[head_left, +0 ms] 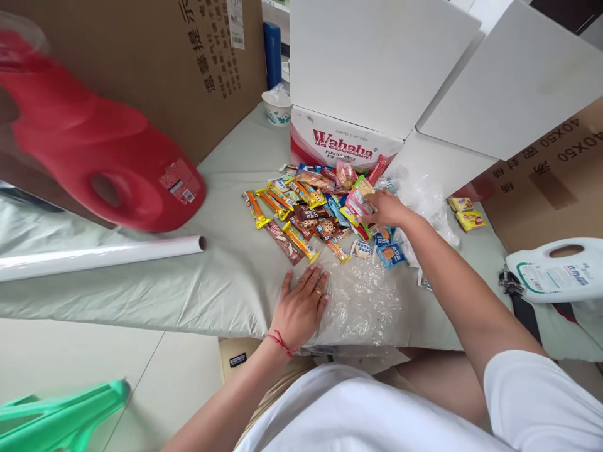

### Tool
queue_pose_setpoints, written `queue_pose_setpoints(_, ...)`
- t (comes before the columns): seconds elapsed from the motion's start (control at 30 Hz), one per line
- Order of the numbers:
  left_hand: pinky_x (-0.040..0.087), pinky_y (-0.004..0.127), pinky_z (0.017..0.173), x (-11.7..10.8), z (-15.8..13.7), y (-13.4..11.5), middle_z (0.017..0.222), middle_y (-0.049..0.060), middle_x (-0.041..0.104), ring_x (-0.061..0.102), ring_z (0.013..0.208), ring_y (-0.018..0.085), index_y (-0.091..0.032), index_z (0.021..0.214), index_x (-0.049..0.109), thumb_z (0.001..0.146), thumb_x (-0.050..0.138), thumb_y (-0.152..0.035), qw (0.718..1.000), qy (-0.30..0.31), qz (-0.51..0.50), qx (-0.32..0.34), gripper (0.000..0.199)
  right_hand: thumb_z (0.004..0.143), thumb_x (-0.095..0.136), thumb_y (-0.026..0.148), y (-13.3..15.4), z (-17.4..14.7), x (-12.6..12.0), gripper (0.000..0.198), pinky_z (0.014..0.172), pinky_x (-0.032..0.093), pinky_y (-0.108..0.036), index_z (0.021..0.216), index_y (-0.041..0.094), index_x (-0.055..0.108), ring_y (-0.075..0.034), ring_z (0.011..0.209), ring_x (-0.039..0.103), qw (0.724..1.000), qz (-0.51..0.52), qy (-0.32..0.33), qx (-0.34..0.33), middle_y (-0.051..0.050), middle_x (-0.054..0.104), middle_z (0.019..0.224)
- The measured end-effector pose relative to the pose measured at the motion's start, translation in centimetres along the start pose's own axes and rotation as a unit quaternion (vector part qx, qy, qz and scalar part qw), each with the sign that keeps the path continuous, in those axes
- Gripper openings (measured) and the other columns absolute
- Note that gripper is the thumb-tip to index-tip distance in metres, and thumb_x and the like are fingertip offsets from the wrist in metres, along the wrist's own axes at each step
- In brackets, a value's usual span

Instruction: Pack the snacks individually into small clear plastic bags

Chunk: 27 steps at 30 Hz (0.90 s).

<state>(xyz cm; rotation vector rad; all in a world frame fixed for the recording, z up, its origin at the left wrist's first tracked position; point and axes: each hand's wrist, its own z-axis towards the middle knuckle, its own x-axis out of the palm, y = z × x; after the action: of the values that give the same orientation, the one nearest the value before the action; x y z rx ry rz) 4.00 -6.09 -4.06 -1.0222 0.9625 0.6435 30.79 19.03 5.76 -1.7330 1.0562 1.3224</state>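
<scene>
A pile of wrapped snacks [311, 201] lies on the cloth in front of a white carton. My right hand [387, 209] is at the pile's right side, its fingers closed on a pink and green snack packet [358, 199]; part of its grip is hidden. Below the pile, my left hand [301, 307] rests flat with fingers stretched out. A clear plastic bag [362, 301] is spread beside it, under its edge. Yellow-wrapped bars [300, 242] and a brown wafer packet [284, 241] are nearest my left fingertips. Blue biscuit packets [391, 255] sit below my right wrist.
Crumpled clear plastic [431, 213] and two small yellow packets [467, 215] lie at the right, near a white bottle [556, 270]. A red jug [117, 144] and a white roll [103, 256] are on the left. The Wahaha carton [348, 141] stands behind.
</scene>
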Motion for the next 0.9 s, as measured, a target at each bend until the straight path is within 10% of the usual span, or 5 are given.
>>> queue_pose_setpoints(0.2,0.016,0.066,0.129,-0.2,0.1,-0.2,0.161,0.01,0.05,0.041,0.154,0.032,-0.025,0.151,0.057,0.109,0.036,-0.036,1.0,0.006,-0.004,-0.02,0.049,0.08,0.079,0.058,4.6,2.1,0.3,0.084,0.116,0.031,-0.064,0.142,0.008,0.053,-0.047,0.143,0.038,0.994,0.013,-0.036,0.101,-0.028,0.052,0.145)
queue_pose_setpoints(0.47,0.007,0.071,0.128,0.2,0.0,-0.1,0.164,0.011,0.046,0.038,0.156,0.033,-0.026,0.155,0.051,0.108,0.035,-0.036,0.999,0.002,-0.011,-0.03,0.051,0.081,0.072,0.076,7.1,-8.0,-4.6,0.104,0.122,0.027,-0.059,0.159,0.015,0.042,-0.044,0.148,0.031,0.971,0.098,-0.19,-0.111,-0.023,0.051,0.147)
queue_pose_setpoints(0.67,0.014,0.074,0.126,0.3,0.2,0.1,0.163,0.011,0.047,0.042,0.153,0.036,-0.028,0.156,0.051,0.107,0.033,-0.033,1.0,0.004,0.014,-0.017,0.052,0.079,0.08,0.069,11.7,-15.0,2.1,0.095,0.122,0.023,-0.064,0.153,0.017,0.053,-0.043,0.146,0.036,0.973,0.093,0.006,-0.213,-0.021,0.06,0.133)
queue_pose_setpoints(0.9,0.012,0.071,0.127,-0.7,-0.1,2.0,0.163,0.01,0.048,0.045,0.152,0.033,-0.031,0.158,0.047,0.108,0.033,-0.033,0.999,0.028,0.045,0.002,0.052,0.08,0.075,0.076,12.6,-15.6,8.9,0.1,0.126,0.013,-0.066,0.157,0.018,0.049,-0.04,0.146,0.037,0.98,0.129,-0.029,-0.149,-0.019,0.062,0.133)
